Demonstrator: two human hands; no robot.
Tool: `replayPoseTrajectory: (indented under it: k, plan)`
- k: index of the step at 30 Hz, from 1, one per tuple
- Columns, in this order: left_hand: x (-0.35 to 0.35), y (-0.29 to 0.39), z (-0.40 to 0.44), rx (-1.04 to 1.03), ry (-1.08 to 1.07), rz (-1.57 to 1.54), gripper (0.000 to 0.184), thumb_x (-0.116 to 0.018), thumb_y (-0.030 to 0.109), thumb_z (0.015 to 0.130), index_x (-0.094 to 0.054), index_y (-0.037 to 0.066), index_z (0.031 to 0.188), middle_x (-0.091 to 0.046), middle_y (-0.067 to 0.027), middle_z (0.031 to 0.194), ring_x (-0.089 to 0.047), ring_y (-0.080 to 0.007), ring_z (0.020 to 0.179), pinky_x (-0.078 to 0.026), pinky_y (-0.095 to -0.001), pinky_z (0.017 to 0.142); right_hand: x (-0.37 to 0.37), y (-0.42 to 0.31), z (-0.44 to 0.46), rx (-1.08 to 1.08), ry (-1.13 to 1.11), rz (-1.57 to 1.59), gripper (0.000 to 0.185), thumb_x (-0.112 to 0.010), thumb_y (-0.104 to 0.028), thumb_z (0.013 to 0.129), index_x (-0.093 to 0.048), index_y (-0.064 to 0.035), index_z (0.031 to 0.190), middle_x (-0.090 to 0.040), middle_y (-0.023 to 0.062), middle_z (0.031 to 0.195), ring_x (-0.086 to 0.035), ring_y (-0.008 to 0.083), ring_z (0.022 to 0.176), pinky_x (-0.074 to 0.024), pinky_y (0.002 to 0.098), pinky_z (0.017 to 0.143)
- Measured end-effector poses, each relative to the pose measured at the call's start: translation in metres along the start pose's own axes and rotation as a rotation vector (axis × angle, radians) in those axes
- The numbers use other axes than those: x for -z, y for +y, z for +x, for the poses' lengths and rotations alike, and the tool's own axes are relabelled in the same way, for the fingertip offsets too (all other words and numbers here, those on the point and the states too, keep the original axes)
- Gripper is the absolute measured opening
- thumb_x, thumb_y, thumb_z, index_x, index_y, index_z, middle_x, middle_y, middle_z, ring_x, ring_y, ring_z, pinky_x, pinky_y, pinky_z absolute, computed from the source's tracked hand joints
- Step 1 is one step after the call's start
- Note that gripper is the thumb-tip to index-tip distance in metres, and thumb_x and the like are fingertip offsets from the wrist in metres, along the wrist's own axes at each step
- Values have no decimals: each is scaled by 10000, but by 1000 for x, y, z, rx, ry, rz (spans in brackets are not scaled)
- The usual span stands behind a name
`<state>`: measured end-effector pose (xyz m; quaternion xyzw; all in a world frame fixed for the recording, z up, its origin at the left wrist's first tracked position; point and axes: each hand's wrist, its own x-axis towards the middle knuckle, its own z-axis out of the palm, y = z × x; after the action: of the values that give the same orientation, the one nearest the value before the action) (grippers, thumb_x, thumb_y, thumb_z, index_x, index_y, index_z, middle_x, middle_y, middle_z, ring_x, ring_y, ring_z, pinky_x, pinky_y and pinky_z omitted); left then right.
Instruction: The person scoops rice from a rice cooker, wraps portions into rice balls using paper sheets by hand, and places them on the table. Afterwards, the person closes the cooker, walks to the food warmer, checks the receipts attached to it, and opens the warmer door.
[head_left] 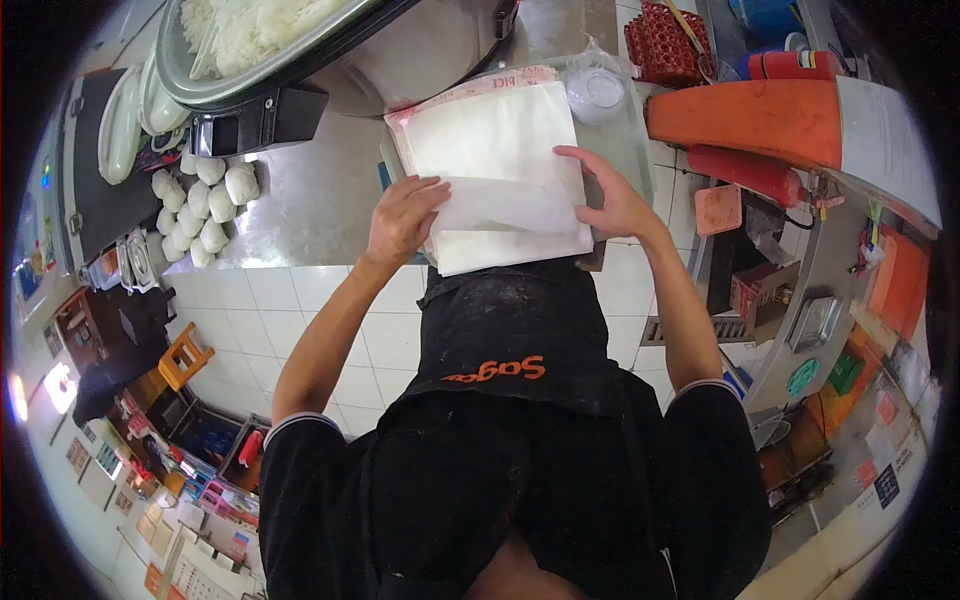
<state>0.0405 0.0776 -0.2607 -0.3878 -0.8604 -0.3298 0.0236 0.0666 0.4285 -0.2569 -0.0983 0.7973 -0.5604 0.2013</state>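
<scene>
A stack of white paper sheets (pixel 490 130) lies on the metal counter in front of me, with red print along its far edge. Across its lower part is a translucent white sheet (pixel 505 205), lifted or folded over. My left hand (pixel 407 212) has its fingers closed on the left end of this translucent sheet. At the right edge of the stack is my right hand (pixel 612 200), its thumb and index finger spread wide apart. The thumb lies near the right end of the translucent sheet.
A large cooker of white rice (pixel 265 35) stands at the back left. Several white wrapped bundles (pixel 205 200) sit on the counter's left part. Beyond the stack's right corner is a clear plastic bowl (pixel 595 92). Red egg trays (pixel 668 45) and an orange panel (pixel 745 120) are farther right.
</scene>
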Motion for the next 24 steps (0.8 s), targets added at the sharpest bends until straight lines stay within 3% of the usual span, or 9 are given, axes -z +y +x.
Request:
replayPoseTrajectory:
  k: [4, 6, 7, 9, 12, 15, 19, 21, 24]
  plan:
    - [1, -5, 15, 109, 48, -8, 270, -719, -3, 731, -690, 68, 989, -708, -56, 1048, -649, -251, 1027, -511, -398, 885, 0, -8, 14, 0, -193, 115, 756, -794, -204, 692, -480, -124, 1375, -488, 126, 1381, -435, 312, 1294, -344, 396, 1088]
    - [0, -8, 18, 137, 58, -22, 263, -717, -1, 738, -694, 73, 989, -708, -54, 1043, -648, -252, 1023, -506, -404, 887, -5, -9, 17, 123, -104, -348, 594, -793, -215, 727, -576, -105, 1269, -584, 109, 1266, -554, 287, 1168, -431, 379, 1004]
    - [-1, -9, 18, 153, 65, -39, 256, -714, 0, 746, -697, 77, 989, -708, -53, 1038, -648, -253, 1019, -502, -409, 889, -7, -5, 18, 125, -113, -352, 594, -793, -215, 727, -576, -105, 1269, -584, 109, 1266, -554, 287, 1168, -431, 379, 1004]
    - [-4, -12, 15, 157, 65, -35, 257, -715, 7, 745, -699, 80, 990, -707, -54, 1044, -647, -256, 1019, -497, -412, 907, -9, 11, 15, -172, -50, -169, 332, -735, -78, 777, -659, -56, 1099, -661, 83, 1112, -642, 210, 971, -496, 352, 904]
    - [0, -9, 10, 156, 50, -18, 262, -718, 20, 744, -703, 86, 997, -705, -60, 1051, -647, -256, 1019, -489, -411, 941, 0, 20, -3, 31, 140, -156, 217, -700, -24, 796, -666, -23, 1011, -679, 67, 960, -666, 187, 808, -525, 324, 779]
    - [0, -9, 6, 160, 49, -9, 268, -719, 26, 747, -707, 91, 1007, -706, -68, 1046, -648, -249, 1014, -481, -408, 970, 6, 5, -7, -64, 185, -120, 240, -704, -15, 777, -654, -15, 1011, -668, 70, 910, -661, 202, 824, -521, 333, 753]
    - [0, -6, 7, 183, 88, 21, 248, -713, 35, 767, -714, 95, 1008, -708, -80, 1036, -653, -235, 1002, -481, -411, 967, 10, -32, 17, 21, 170, -258, 266, -676, 21, 768, -653, -13, 1031, -678, 80, 926, -668, 234, 844, -519, 357, 762]
    - [1, -8, 10, 185, 88, 18, 234, -710, 41, 777, -715, 95, 1005, -708, -83, 1033, -652, -241, 1003, -480, -409, 962, 17, -1, 37, -98, -166, -296, 383, -683, 0, 758, -632, -40, 1135, -673, 92, 1048, -656, 258, 949, -509, 377, 808]
    - [0, -12, 13, 198, 101, 14, 210, -703, 50, 790, -718, 96, 994, -707, -85, 1026, -650, -255, 1001, -478, -407, 948, 27, 18, 51, -279, -365, -467, 520, -727, -84, 713, -591, -41, 1212, -651, 140, 1176, -628, 271, 1058, -494, 391, 880]
